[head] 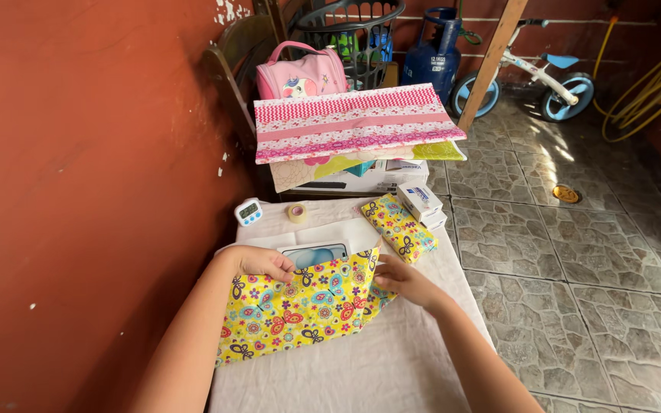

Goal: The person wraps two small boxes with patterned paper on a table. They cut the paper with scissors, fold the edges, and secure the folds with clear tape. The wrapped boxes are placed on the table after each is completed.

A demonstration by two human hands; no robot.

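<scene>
Two hands, left hand (265, 262) and right hand (401, 281), each grip pinching one butterfly-print wrapping sheet (300, 306) over one white box (311, 243), beside one wrapped parcel (398, 227).

Beyond the work sit a small white digital timer (249, 212), a roll of clear tape (297, 213), 2 stacked white cartons (422, 204), a pink child's backpack (301, 73), a blue gas cylinder (432, 55) and a white-and-blue balance bike (533, 73).
</scene>
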